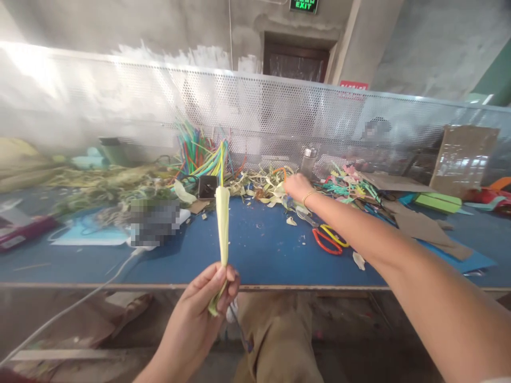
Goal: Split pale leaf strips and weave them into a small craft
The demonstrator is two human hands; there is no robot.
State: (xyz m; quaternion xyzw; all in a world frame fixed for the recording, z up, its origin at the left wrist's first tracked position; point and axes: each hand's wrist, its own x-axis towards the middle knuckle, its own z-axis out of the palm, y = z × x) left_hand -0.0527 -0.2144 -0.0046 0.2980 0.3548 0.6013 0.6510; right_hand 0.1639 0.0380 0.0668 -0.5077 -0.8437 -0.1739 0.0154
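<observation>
In front of me my left hand pinches the lower end of a long pale-green strip, which looks like a folded corn husk. The strip stands upright, and a thin yellow stem rises in line with its top. My right hand reaches to the back of the table, its fingers curled at a pile of husk scraps. Beside those fingers an orange loop shows; what they grip is hidden. Scissors with red and yellow handles lie below my right wrist.
Colourful pipe-cleaner-like stems stand behind a small black box. At left are dried plant material and a white cable. A bottle, artificial flowers and cardboard lie right. A perforated metal screen borders the back.
</observation>
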